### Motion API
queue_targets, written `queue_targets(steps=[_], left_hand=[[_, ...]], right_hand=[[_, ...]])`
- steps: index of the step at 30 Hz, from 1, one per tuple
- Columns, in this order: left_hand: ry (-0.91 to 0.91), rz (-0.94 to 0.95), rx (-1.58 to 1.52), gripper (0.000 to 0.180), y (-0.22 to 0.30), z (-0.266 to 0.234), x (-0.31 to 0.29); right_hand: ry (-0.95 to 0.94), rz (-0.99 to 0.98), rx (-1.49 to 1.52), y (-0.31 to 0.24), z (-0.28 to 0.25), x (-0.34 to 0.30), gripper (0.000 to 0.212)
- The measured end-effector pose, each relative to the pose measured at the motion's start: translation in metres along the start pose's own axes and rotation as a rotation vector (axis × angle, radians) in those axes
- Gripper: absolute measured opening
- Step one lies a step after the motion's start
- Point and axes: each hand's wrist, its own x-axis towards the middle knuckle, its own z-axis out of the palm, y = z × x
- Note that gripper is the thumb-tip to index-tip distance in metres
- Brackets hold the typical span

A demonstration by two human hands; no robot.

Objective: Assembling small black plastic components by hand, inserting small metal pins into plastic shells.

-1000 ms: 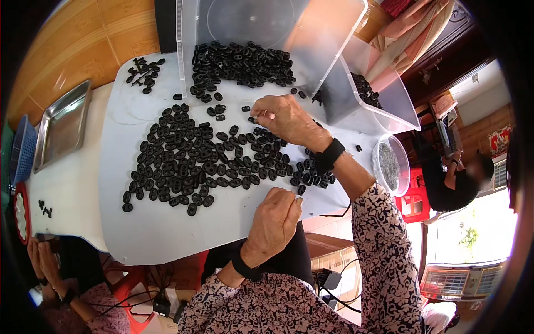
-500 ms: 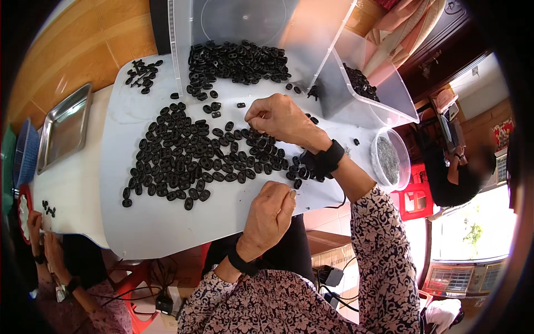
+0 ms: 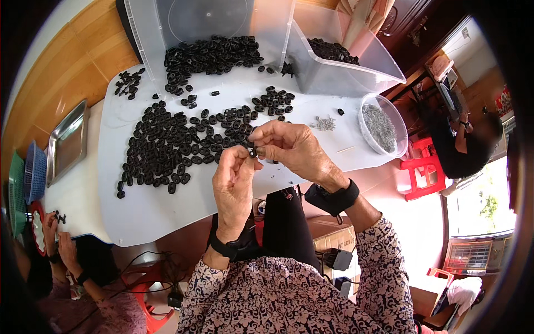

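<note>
My left hand (image 3: 233, 186) and my right hand (image 3: 300, 151) meet over the near side of the white table (image 3: 167, 214). Between their pinched fingertips is a small black plastic piece (image 3: 253, 152), mostly covered by the fingers. Each hand has thumb and forefinger closed on it. Just beyond them spreads a wide layer of black oval pieces with two holes (image 3: 153, 145). A smaller cluster of the same ovals (image 3: 272, 100) lies past my right hand. To the right of that hand is a little heap of thin metal pins (image 3: 322, 123).
A see-through bin on its side (image 3: 208, 19) spills black ovals at the back. Beside it stands another bin (image 3: 345, 80) with black parts. A round tub (image 3: 396, 146) holds metal pins. At left are a steel tray (image 3: 68, 142) and another person's hands (image 3: 67, 250).
My right hand has come back from the ovals toward me and met my left hand, which has moved left and up. The small black piece now shows between them. The view has shifted slightly.
</note>
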Motion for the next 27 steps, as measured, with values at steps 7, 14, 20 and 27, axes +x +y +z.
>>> queue_targets(steps=[7,14,20,27], left_hand=[[-0.112,0.044,0.102,0.015,-0.002,0.010,-0.010],[-0.174,0.137,0.327,0.015,-0.003,0.012,-0.011],[-0.182,-0.176,0.050,0.020,0.002,0.013,-0.009],[-0.198,-0.356,-0.339,0.015,-0.002,0.006,-0.005]], right_hand=[[0.107,-0.103,0.177,0.022,0.002,-0.023,0.011],[0.108,-0.100,0.061,0.024,-0.004,-0.035,0.010],[0.117,-0.195,0.075,0.042,-0.008,-0.039,0.008],[0.102,-0.322,0.271,0.052,-0.001,-0.037,0.016]])
